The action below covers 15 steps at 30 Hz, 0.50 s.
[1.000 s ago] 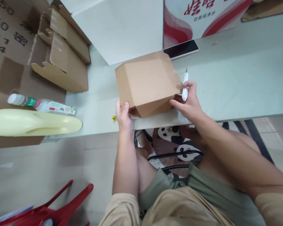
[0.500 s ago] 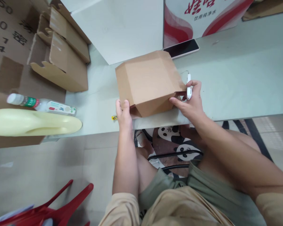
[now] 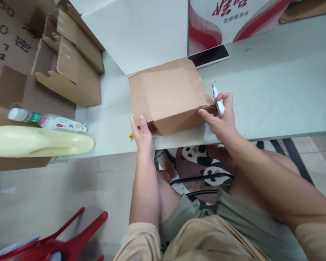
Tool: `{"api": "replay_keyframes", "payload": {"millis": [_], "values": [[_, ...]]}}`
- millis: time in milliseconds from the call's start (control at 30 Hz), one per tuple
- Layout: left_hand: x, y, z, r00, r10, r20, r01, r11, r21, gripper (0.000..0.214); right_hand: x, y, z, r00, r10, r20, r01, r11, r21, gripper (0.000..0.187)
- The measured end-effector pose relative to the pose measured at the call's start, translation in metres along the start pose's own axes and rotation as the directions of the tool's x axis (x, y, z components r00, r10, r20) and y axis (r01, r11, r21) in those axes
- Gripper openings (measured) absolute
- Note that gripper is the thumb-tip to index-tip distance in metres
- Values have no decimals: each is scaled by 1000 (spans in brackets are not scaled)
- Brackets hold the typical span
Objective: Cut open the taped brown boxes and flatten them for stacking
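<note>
At the back of the worktop stands a white box, and just beside it a carton with red lettering and red swooshes on white. A phone lies by that carton's foot, its screen dark. To the left are brown cardboard boxes with notched edges, near a clear labelled bottle with a white cap and a pale yellow container. Below, a red chair occupies the tiled floor; further right is a panda-printed mat.
</note>
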<state>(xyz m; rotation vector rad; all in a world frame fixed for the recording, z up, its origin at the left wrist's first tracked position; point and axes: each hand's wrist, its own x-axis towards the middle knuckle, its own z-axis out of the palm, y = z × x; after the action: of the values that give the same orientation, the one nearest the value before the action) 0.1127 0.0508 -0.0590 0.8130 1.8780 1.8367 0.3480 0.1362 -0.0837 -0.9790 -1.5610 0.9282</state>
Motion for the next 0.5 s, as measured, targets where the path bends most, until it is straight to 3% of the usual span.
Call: {"api": "replay_keyframes", "payload": {"millis": [133, 200, 333, 500], "values": [[0, 3, 0, 998, 9, -55, -9, 1000, 5, 88, 0, -18, -1, 991, 134, -30, -134, 991, 5, 52], [0, 6, -1, 997, 42, -61, -42, 999, 6, 79, 0, -25, -2, 985, 172, -32, -172, 985, -8, 50], [0, 13, -1, 993, 117, 6, -117, 993, -28, 59, 1, -33, -3, 982, 188, -28, -188, 982, 9, 49], [-2, 16, -1, 994, 79, 72, -71, 992, -108, 52, 6, -35, -5, 985, 160, -72, -159, 987, 23, 33]]}}
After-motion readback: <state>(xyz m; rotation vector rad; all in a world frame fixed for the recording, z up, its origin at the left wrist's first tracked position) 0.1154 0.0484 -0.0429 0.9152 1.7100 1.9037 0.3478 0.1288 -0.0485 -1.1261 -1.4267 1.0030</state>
